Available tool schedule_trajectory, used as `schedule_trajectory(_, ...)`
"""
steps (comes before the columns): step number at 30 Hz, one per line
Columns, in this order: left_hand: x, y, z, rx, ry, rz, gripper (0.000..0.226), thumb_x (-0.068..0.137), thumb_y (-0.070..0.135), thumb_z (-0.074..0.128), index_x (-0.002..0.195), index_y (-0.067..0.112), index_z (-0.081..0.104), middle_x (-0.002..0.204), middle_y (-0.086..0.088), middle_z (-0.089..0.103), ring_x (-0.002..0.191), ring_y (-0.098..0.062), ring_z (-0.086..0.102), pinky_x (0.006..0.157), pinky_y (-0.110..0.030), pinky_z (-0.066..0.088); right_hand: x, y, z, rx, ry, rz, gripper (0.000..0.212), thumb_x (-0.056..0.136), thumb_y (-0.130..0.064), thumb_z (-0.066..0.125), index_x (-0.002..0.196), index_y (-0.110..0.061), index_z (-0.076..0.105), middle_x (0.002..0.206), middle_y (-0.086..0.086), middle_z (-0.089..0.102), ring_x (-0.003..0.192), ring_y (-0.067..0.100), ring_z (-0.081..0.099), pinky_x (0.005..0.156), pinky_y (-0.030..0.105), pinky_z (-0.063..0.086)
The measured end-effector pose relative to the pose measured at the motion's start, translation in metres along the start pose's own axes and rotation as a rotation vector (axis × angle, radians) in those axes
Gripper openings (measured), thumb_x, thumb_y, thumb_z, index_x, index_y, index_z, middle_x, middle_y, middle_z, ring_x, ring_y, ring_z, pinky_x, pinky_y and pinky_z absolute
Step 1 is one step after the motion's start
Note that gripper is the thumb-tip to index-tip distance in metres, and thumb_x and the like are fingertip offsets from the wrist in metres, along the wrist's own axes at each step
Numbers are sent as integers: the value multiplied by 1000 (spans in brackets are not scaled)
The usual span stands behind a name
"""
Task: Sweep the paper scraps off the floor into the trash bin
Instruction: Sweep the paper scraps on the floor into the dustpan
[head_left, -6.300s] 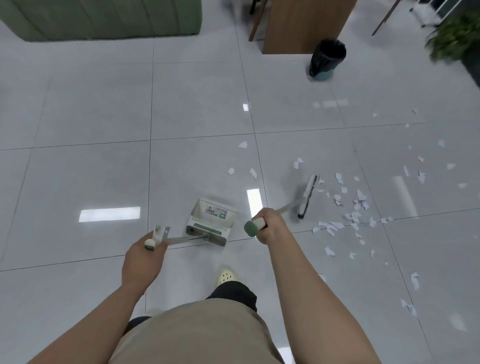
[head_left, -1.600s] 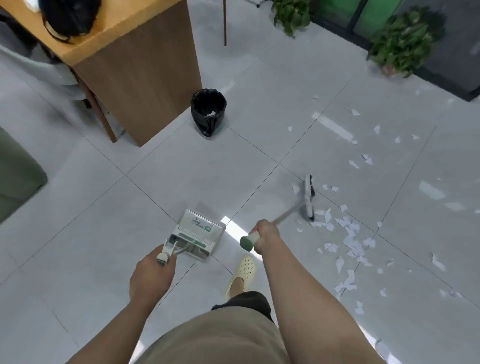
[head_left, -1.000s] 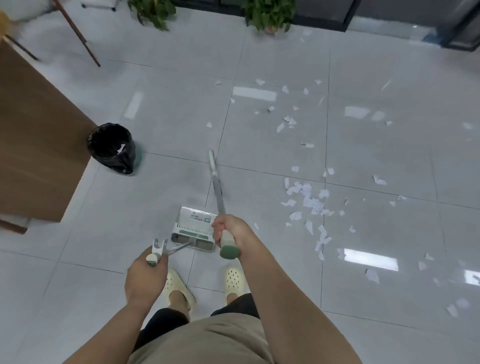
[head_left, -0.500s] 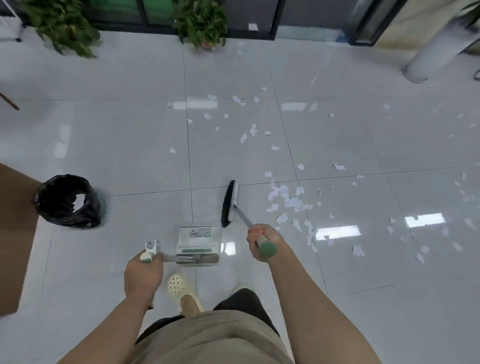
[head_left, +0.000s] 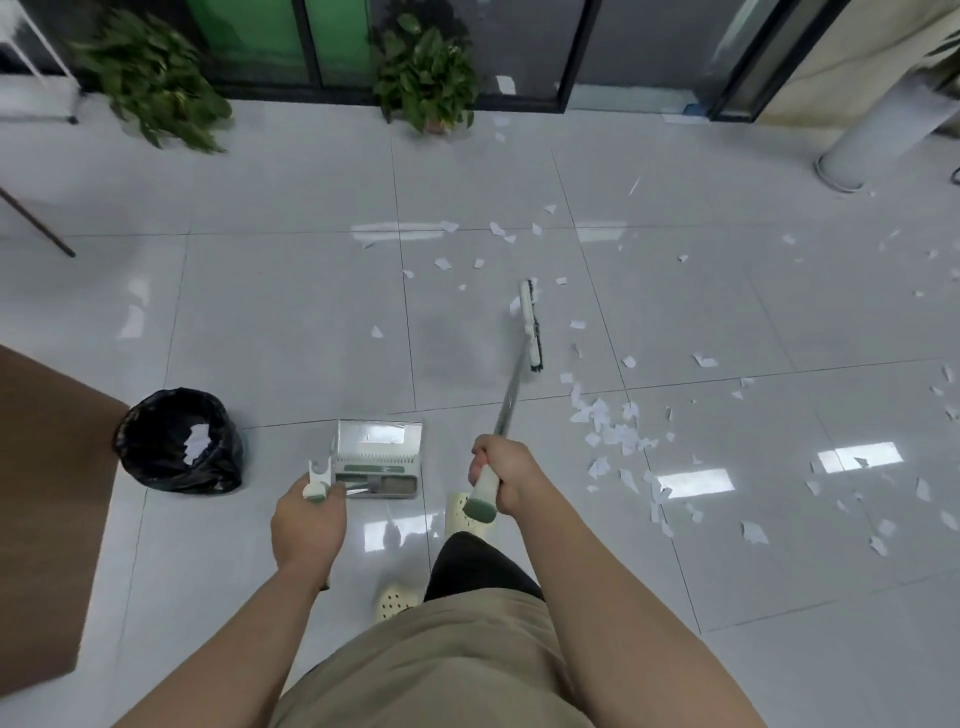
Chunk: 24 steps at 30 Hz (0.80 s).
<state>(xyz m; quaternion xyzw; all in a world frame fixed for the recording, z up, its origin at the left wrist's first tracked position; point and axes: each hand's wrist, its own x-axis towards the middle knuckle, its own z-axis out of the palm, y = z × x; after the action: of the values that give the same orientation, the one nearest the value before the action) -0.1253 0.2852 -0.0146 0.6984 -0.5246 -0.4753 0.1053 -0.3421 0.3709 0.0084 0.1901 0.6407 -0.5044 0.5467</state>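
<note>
A grey tiled floor (head_left: 291, 322) is seen from above, and the trash bin (head_left: 179, 441), lined in black with some white paper already inside, serves as the landmark at lower left. Compared with half a second ago, the broom (head_left: 531, 327) has been carried from just beyond the dustpan out to a spot well right of and beyond the bin, among scattered paper scraps (head_left: 608, 431). A fresh pull toward the pan seems to be set up by this. The densest heap is seen far right of the bin, nearer than the broom head. The dustpan (head_left: 379, 460) has been kept just right of the bin, flat on the tiles. Its handle is gripped by the left hand (head_left: 311, 525); the broom handle is clenched in the right hand (head_left: 506, 480).
</note>
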Motion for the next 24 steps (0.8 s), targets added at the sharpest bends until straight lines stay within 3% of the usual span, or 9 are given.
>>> schedule_trajectory(7,53,28,-17,-11,91,-33,16,98,22,64,83,17,62,71,-10,64,65,-27,59,55,-30,40,32,-48,94,22,-245,172,17,86,5,48,78,-9,45,49,-1,37,33,9,34,32,18,33)
schedule_trajectory(15,123,79,-35,24,186,-154,28,96,27,65,73,14,57,67,-13,65,68,-37,65,66,-44,54,100,-112,200,93,-495,434,21,92,2,46,78,-14,41,45,-4,39,31,6,43,32,17,41)
schedule_trajectory(19,152,117,-19,71,168,-143,22,96,28,64,78,18,60,69,-9,66,68,-33,64,62,-39,51,139,-154,231,114,-455,451,25,92,2,44,74,-14,40,44,-1,43,31,5,44,33,15,43)
schedule_trajectory(24,191,173,5,126,148,-107,12,97,25,64,90,16,66,76,-4,67,74,-28,61,64,-36,45,176,-220,212,34,-253,332,22,87,3,44,70,-11,42,42,-1,41,29,8,43,31,16,38)
